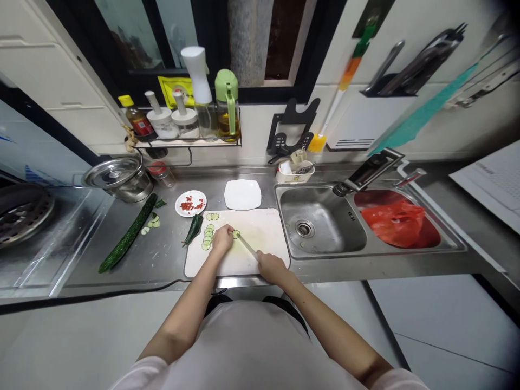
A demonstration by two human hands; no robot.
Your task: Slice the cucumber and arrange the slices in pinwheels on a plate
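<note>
A: Upper garment?

B: Pale, faintly pinkish-white fabric shirt (252,346), smooth and plain across the visible front, its outline rounded from above.

A: Sleeves?

B: Short, same pale cloth. Left sleeve (142,374) and right sleeve (400,378) both partly cut off by the lower edge of view; arms bare past the hems.

A: Lower garment?

B: Black cloth (286,310) shows at either side beyond the shirt; type unclear.

A: Markings?

B: One small spot on the right forearm (320,319). Left hand (223,239) and right hand (273,267): bare.
</note>
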